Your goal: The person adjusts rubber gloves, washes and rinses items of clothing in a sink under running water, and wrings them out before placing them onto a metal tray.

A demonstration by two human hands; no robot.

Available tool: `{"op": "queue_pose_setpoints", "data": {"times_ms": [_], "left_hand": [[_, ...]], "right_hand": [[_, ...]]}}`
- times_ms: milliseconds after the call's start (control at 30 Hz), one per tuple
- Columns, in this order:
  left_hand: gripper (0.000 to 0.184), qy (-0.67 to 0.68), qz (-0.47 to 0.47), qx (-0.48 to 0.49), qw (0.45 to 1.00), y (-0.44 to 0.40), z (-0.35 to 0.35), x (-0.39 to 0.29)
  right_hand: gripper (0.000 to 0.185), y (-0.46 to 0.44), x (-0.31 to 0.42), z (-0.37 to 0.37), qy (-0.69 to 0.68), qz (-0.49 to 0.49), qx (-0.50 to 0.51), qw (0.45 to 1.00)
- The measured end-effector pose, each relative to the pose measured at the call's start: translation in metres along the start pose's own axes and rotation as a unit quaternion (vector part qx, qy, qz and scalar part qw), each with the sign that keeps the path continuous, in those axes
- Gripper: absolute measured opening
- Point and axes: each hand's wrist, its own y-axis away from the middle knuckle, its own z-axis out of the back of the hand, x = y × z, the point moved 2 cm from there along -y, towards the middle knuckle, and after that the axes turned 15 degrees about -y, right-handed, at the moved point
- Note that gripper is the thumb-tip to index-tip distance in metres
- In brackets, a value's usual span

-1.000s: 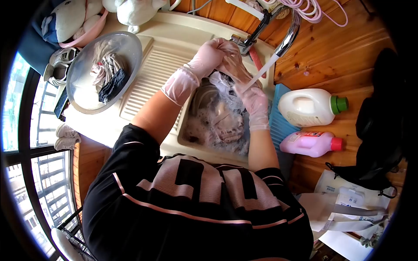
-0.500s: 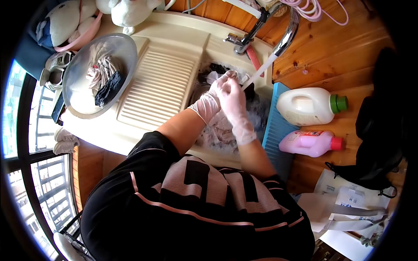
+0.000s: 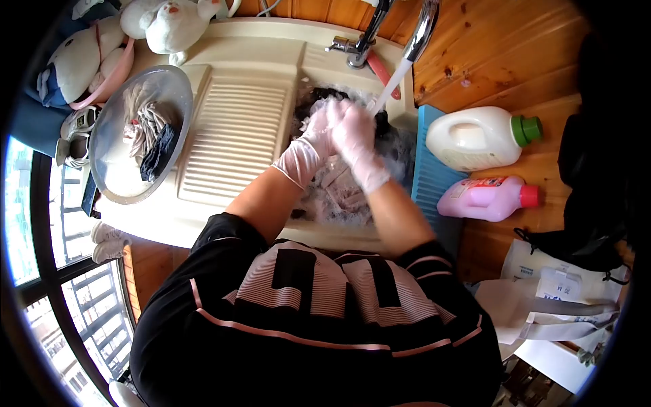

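Observation:
Both of my hands wear thin whitish gloves and are pressed close together over the sink basin (image 3: 376, 234). My left hand (image 3: 317, 138) has its fingers curled against my right hand (image 3: 354, 132); a bit of pale wet cloth (image 3: 324, 108) shows beside them, and motion blurs the fingertips. Beneath the hands, a light garment (image 3: 341, 188) lies in foamy water, with dark cloth (image 3: 330, 93) toward the back of the basin. Water runs from the chrome faucet (image 3: 422, 32) just right of my hands.
A ribbed washboard (image 3: 234, 139) adjoins the basin. Left of it is a clear bowl (image 3: 108, 159) of wet clothes (image 3: 157, 150). A white bottle (image 3: 471, 139) and a pink bottle (image 3: 483, 199) lie right of a blue ribbed board (image 3: 430, 169). Plush toys (image 3: 178, 27) sit at upper left.
My hands first came down from near the faucet base, with cloth stretched between them, and drew together over the basin. The view has shifted a little, and water still runs.

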Motion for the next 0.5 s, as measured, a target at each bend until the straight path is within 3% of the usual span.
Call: {"op": "queue_pose_setpoints", "data": {"times_ms": [33, 67, 100, 133, 167, 200, 233, 267, 333, 367, 433, 467, 500], "left_hand": [[0.024, -0.054, 0.016, -0.025, 0.998, 0.017, -0.019, -0.015], [0.022, 0.173, 0.200, -0.045, 0.963, 0.030, -0.051, -0.042], [0.023, 0.201, 0.212, -0.029, 0.956, 0.019, -0.045, -0.031], [0.022, -0.045, 0.015, -0.017, 0.999, 0.005, -0.026, -0.017], [0.021, -0.287, -0.184, -0.006, 0.940, -0.006, -0.004, 0.001], [0.019, -0.057, -0.134, 0.098, 0.985, -0.012, 0.001, 0.000], [0.018, 0.172, -0.047, 0.172, 0.969, -0.018, 0.005, -0.002], [0.012, 0.206, -0.014, 0.305, 0.930, -0.009, 0.005, -0.018], [0.011, 0.102, 0.042, 0.078, 0.991, 0.001, -0.007, -0.011], [0.013, 0.014, 0.045, 0.107, 0.993, 0.006, -0.012, -0.017], [0.017, -0.166, 0.035, 0.166, 0.971, 0.018, -0.021, -0.030], [0.019, 0.288, 0.150, 0.235, 0.916, 0.019, -0.035, -0.037], [0.024, 0.147, 0.154, 0.000, 0.977, 0.030, -0.062, -0.068]], "right_hand": [[0.040, -0.018, -0.019, 0.004, -0.032, -0.032, -0.037, 0.998], [0.042, -0.032, -0.037, 0.005, -0.064, -0.063, -0.074, 0.993], [0.042, -0.039, -0.042, 0.004, -0.075, -0.130, -0.057, 0.987], [0.041, -0.037, -0.044, 0.001, -0.043, -0.091, -0.066, 0.993], [0.039, -0.023, -0.025, 0.001, -0.010, -0.049, -0.075, 0.996], [0.038, -0.006, -0.006, 0.001, 0.023, -0.009, -0.083, 0.996], [0.035, 0.015, 0.016, 0.000, -0.017, 0.087, -0.090, 0.992], [0.032, 0.026, 0.025, -0.005, -0.048, 0.214, -0.112, 0.969], [0.034, 0.015, 0.019, -0.005, -0.090, 0.098, -0.095, 0.987], [0.036, -0.010, -0.017, -0.003, -0.034, -0.045, -0.029, 0.998], [0.037, -0.051, -0.071, 0.017, -0.034, -0.007, -0.079, 0.996], [0.037, -0.064, -0.086, 0.026, -0.008, -0.033, -0.082, 0.996], [0.036, -0.060, -0.069, 0.037, -0.043, -0.048, -0.043, 0.997]]}}
